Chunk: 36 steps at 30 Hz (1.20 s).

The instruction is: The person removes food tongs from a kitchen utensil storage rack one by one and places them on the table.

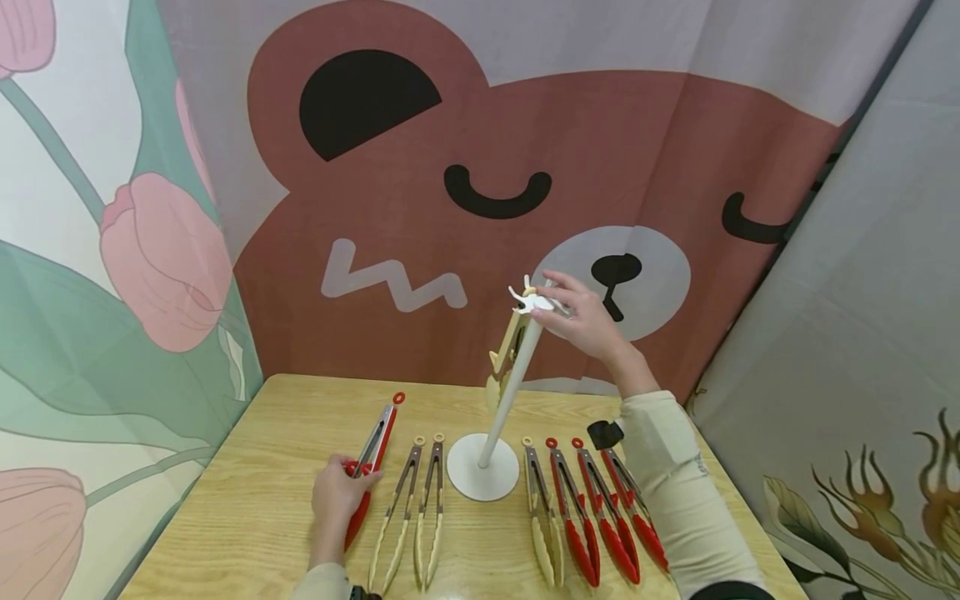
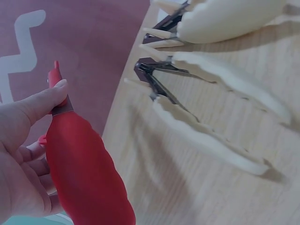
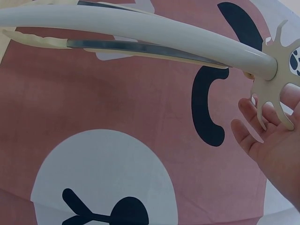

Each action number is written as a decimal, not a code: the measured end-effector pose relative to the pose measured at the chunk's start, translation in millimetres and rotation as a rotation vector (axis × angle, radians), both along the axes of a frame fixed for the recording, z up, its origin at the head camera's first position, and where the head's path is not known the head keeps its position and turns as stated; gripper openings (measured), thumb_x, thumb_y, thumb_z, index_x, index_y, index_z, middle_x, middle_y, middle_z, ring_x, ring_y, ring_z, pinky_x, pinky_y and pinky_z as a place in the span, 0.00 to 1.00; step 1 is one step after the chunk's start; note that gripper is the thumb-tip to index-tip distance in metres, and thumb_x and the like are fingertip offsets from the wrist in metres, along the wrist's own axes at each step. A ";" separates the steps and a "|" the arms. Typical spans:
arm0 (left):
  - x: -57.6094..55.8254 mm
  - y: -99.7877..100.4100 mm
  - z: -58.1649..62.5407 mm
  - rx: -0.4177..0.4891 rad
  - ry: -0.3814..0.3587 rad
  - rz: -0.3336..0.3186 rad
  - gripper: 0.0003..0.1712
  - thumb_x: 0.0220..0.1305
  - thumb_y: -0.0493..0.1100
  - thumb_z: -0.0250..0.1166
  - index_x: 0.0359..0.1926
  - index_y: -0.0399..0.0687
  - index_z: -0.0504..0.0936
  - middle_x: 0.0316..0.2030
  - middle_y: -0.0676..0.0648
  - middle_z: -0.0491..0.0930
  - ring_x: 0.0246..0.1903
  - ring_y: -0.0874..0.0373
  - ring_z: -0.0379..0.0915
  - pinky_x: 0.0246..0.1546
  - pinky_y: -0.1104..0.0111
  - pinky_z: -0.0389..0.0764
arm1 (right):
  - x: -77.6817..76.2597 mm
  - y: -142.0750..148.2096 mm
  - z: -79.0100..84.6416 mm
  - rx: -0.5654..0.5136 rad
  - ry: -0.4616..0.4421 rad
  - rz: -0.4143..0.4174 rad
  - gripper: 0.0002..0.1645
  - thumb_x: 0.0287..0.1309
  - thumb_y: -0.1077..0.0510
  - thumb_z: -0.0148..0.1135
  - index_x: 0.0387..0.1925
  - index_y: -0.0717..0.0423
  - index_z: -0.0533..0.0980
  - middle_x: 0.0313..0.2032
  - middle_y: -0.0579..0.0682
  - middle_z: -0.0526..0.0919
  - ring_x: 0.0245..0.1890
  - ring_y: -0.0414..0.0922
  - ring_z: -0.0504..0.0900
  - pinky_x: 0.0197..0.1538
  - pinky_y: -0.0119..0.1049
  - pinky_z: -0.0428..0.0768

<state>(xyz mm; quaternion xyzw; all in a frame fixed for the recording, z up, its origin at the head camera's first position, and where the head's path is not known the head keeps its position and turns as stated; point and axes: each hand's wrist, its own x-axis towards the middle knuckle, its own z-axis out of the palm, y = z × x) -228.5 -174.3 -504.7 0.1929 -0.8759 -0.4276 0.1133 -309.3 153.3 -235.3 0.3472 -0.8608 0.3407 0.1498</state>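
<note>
Red-tipped tongs (image 1: 371, 467) are gripped around their middle by my left hand (image 1: 337, 500), their ring end pointing away over the left of the table. In the left wrist view the red head (image 2: 86, 168) hangs beside the thumb. A white stand (image 1: 504, 400) with a round base has a pronged hook plate (image 3: 276, 82) at its top. My right hand (image 1: 585, 321) holds that plate at its edge, fingers among the prongs; the thumb is hidden in the right wrist view. Cream-tipped tongs (image 1: 508, 350) hang from the hooks along the pole.
Two cream-tipped tongs (image 1: 411, 517) lie between my left hand and the stand base (image 1: 483, 487). Right of the base lie cream-tipped tongs (image 1: 543, 517) and several red-tipped tongs (image 1: 577, 525), partly under the right forearm. A bear-print curtain (image 1: 375, 333) hangs behind the wooden table (image 1: 247, 500).
</note>
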 end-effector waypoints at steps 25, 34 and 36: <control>1.7 2.1 -20.0 -0.019 -0.095 0.001 0.34 0.40 0.51 0.72 0.40 0.30 0.70 0.23 0.41 0.72 0.20 0.53 0.65 0.16 0.66 0.63 | -1.7 0.1 -0.8 0.008 0.012 -0.002 0.31 0.55 0.48 0.57 0.56 0.62 0.69 0.63 0.52 0.58 0.60 0.51 0.58 0.50 0.49 0.69; 3.4 3.3 -24.2 -0.037 -0.130 -0.016 0.32 0.39 0.52 0.72 0.38 0.32 0.71 0.23 0.43 0.72 0.21 0.52 0.65 0.17 0.65 0.62 | -2.4 0.2 -1.7 -0.012 0.004 0.009 0.30 0.55 0.51 0.57 0.56 0.63 0.69 0.63 0.53 0.59 0.59 0.52 0.60 0.49 0.48 0.70; 3.3 3.7 -25.5 -0.041 -0.142 -0.011 0.32 0.39 0.52 0.72 0.38 0.33 0.71 0.23 0.43 0.72 0.21 0.53 0.65 0.18 0.65 0.62 | -2.5 -0.2 -1.6 -0.015 0.006 0.012 0.29 0.55 0.52 0.57 0.56 0.64 0.69 0.63 0.53 0.59 0.59 0.52 0.60 0.49 0.49 0.70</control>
